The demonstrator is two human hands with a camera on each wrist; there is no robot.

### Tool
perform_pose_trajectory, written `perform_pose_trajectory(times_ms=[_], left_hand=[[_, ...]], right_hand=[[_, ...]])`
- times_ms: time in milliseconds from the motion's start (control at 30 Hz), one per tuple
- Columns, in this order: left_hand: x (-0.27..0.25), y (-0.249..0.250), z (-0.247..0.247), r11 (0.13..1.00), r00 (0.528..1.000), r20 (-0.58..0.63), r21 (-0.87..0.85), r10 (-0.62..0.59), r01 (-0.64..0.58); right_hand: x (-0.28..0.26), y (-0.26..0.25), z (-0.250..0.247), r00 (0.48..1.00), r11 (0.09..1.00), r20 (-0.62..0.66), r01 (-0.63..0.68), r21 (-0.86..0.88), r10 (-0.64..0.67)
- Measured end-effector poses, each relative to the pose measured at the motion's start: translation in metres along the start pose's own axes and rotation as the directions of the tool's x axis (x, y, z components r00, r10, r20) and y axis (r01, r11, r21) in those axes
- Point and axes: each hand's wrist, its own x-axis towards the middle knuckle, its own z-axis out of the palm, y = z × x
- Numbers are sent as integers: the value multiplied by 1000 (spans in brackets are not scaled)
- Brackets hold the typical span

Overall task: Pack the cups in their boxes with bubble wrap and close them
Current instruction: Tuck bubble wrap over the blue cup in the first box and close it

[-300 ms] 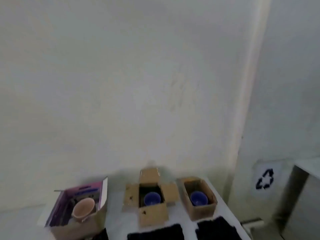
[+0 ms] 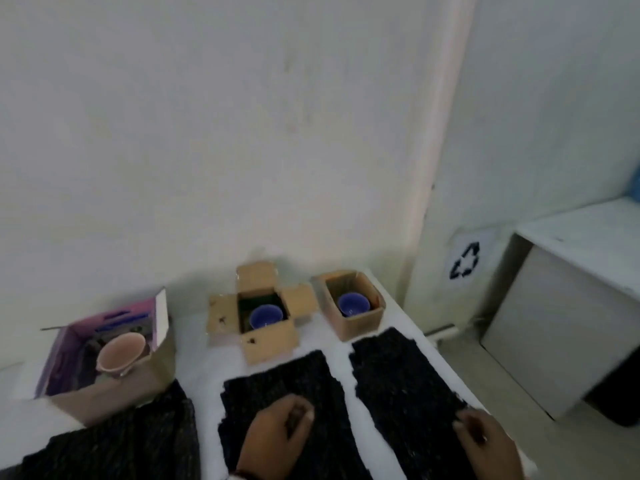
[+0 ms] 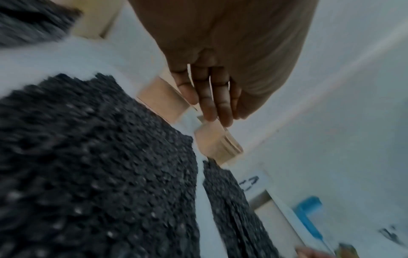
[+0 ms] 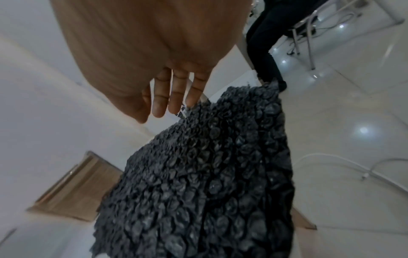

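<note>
Three open boxes sit in a row at the back of my white table (image 2: 201, 372), against the wall. The middle cardboard box (image 2: 265, 336) has its four flaps spread flat, and a blue cup (image 2: 266, 316) stands upright inside it. To its right, the smaller cardboard box (image 2: 360, 322) holds a second blue cup (image 2: 353, 304), also upright. Over on the left, the purple-lined box (image 2: 104, 386) holds a pink cup (image 2: 121, 351), tilted toward its front wall.

In front of each box lies a sheet of black bubble wrap, flat on the table: the left sheet (image 2: 114, 441) runs up against the purple-lined box, the middle sheet (image 2: 284, 375) lies just before the flapped box, and the right sheet (image 2: 401, 379) reaches the smaller box.

My left hand (image 2: 277, 434) is above the middle sheet, fingers loosely bent and holding nothing; the left wrist view shows those fingers (image 3: 209, 97) nearly straight and together. My right hand (image 2: 485, 441) is at the near right edge of the right sheet, fingers (image 4: 176, 94) relaxed, gripping nothing; whether the fingertips touch the wrap I cannot tell.

Beyond the table's right end stands a white cabinet (image 2: 568, 306), and a recycling sign (image 2: 465, 261) is fixed to the wall beside it.
</note>
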Motion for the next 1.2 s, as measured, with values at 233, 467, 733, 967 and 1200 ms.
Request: perform_pose_trajectory(times_ms=[233,467,733,967,1200], left_hand=[[41,17,66,977,934,348,159,82,-145],[77,22,101,977,940,331,162,76,-137],[98,30,147,970,971,212,185,115,-155],[105,43,191,828,955,295,533,9,-173],[105,46,189,927,951,38,216,307,-308]], right_hand=[[13,-3,24,932,863,362,193,-467,-13],[43,-9,32,941,809,326,262,-526,-93],[92,-11,22,963,973,137,232,12,-231],[131,-12,10,964,977,206,134,165,-168],[148,-14,7,972,962,202,64,266,-121]])
